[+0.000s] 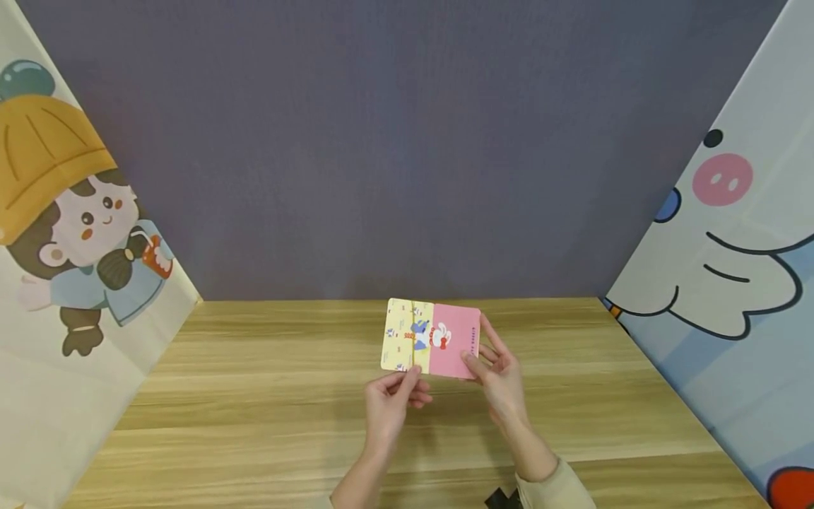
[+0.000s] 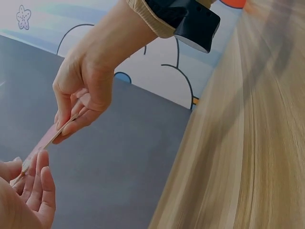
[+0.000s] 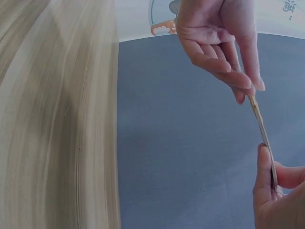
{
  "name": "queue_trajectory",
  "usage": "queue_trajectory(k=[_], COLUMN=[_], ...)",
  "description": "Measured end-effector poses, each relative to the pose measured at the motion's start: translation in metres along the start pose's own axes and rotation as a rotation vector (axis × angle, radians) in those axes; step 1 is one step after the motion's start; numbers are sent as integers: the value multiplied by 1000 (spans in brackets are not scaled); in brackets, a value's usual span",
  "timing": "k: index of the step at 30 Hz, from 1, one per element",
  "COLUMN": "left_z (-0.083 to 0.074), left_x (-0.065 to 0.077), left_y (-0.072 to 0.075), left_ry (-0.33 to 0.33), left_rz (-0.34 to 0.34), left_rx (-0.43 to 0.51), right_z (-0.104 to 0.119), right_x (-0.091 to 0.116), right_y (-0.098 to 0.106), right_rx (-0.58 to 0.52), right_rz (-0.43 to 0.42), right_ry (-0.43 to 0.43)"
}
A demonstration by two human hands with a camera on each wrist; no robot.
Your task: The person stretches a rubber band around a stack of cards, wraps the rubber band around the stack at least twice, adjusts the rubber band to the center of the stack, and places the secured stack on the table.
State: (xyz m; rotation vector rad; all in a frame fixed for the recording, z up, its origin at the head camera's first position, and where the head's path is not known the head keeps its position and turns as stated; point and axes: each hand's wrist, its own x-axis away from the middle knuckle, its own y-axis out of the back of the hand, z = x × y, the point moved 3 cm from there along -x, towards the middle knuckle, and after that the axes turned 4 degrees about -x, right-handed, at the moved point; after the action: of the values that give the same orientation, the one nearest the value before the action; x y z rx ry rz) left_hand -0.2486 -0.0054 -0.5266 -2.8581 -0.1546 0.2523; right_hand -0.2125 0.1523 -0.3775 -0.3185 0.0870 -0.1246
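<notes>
A thin booklet [image 1: 454, 353] with rounded corners is held up in front of me above the table. Its right part is pink with a white rabbit, and its left part is yellow with small printed figures. My left hand [image 1: 389, 408] pinches the lower edge on the yellow part, thumb on top. At the pink end, my right hand [image 1: 505, 389] grips the edge with the thumb over the face and fingers behind. Both wrist views show the booklet [image 3: 261, 121] nearly edge-on between the hands. Its back side is hidden in the head view.
Below lies a wood-grain table [image 1: 254, 417], backed by a dark grey panel [image 1: 394, 141]. Printed cartoon panels flank it at the left [image 1: 95, 254] and right [image 1: 750, 283]. A black device [image 2: 198, 24] sits at my right wrist, by a beige sleeve [image 1: 556, 488].
</notes>
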Motion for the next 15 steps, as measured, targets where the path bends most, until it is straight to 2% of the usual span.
queue_trajectory(k=[5,9,11,14,15], left_z=[-2,-2,-1,0,0], left_x=[1,2,1,1,1], left_y=[5,6,5,4,4], left_ry=[-15,-28,-31,-31,-26], left_rz=[-44,-47,-41,-33,-33], left_rx=[9,12,14,19,25], right_z=[1,-8,-42,-63,-64], right_x=[0,-5,-24,-37,-37], right_y=[1,7,25,39,39], right_rx=[-13,-9,-90,-169,-164], right_rz=[1,43,122,215,213], right_ry=[-5,63,144,220,222])
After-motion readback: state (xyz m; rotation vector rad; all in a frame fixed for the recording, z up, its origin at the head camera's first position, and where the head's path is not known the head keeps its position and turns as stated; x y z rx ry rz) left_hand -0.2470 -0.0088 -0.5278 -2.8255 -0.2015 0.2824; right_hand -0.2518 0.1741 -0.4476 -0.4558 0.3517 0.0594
